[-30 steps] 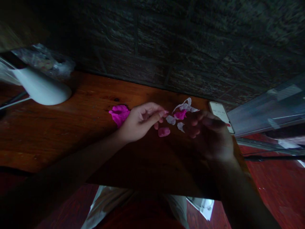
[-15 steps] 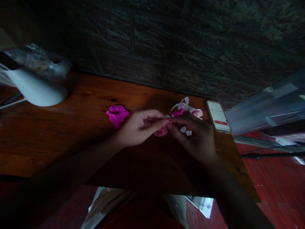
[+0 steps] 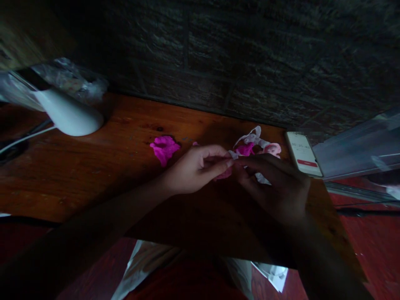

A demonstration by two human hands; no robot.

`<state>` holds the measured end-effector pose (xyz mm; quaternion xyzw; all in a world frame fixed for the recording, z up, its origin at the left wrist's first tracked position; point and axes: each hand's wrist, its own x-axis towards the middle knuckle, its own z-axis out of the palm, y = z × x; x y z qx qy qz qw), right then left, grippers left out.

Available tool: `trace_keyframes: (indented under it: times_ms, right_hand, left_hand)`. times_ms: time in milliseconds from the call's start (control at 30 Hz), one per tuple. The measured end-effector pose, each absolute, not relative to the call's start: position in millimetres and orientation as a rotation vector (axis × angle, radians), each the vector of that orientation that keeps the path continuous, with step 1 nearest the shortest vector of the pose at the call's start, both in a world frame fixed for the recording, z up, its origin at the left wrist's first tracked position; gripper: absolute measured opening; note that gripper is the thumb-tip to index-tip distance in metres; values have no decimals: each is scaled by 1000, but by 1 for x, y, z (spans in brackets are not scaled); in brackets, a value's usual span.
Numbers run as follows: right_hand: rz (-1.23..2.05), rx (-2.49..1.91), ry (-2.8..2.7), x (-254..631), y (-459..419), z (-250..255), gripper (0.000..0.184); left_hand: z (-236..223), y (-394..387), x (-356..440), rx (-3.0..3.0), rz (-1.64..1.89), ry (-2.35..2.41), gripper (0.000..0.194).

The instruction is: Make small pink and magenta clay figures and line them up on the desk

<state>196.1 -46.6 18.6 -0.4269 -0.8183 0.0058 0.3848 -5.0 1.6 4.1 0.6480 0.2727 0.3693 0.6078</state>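
Bent in a pinch, my left hand [image 3: 196,171] meets my right hand [image 3: 276,183] at the fingertips over the table. Between them is a small pink piece, mostly covered by the fingers. A darker pink crumpled piece [image 3: 223,174] shows just under the left fingertips; I cannot tell if it is held or lies on the wood. To the left of my left hand lies a bright magenta crumpled piece [image 3: 165,150], like crepe paper. Behind my right hand are another magenta piece [image 3: 245,148], a pale pink piece [image 3: 273,148] and a white strip [image 3: 252,136].
A phone [image 3: 303,154] lies at the right end of the wooden table [image 3: 125,137], beside a clear panel [image 3: 359,146]. At the left stand a white lamp-like object [image 3: 70,112] with a cable and crinkled clear plastic [image 3: 78,81]. A dark stone wall [image 3: 203,62] runs behind.
The view has shifted, so everything sits farther right. My right fingertips have drawn slightly away from the left ones. The loose coloured pieces stay where they were on the table.
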Motion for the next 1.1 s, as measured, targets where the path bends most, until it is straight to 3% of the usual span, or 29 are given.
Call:
trace_keyframes:
  times_ms: [267,567,700,800,933,1100]
  right_hand:
    - [148,-1088,-2028,194,-43,18,27]
    - [54,-1089,-2051,191,-44,16,14]
    - [419,-1183,-1714,190,-42,17,6]
    - [699,-1162,-1309,196,-34,18,10]
    - [919,-1083,-1106,206,-25,19,3]
    - [1067,-1095,-1132,204,-25,14,13]
  left_hand:
    - [6,1,-4,1375,857,627,16]
    - [1,-1,-4,1526,887,646,13]
    - [7,-8,-5,1620,813,528,4]
    - [14,-7,-9,1503,751,450,5]
    - [15,11,-16,1318,970,552,18]
    - [8,30,-21,1177,1170,575,31]
